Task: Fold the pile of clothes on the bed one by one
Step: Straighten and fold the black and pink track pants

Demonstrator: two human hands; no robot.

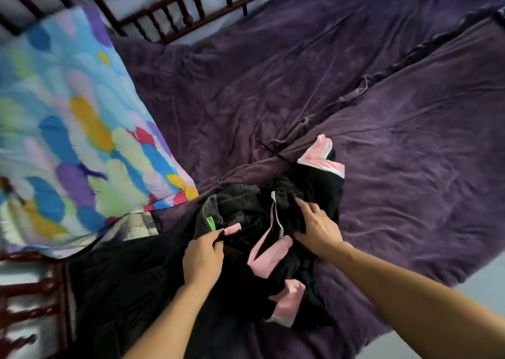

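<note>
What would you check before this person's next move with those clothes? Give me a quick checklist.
1. Left hand has a grip: ok; it pinches black fabric beside a pink tag.
2. Right hand has a grip: cannot tell; its fingers lie spread on the black-and-pink garment.
3. One garment separated: not ok; it lies bunched together with a dark grey garment.
4. Room to lay it flat: ok; bare bedspread lies beyond.
5. Cord free: cannot tell; its near end is hidden.
</note>
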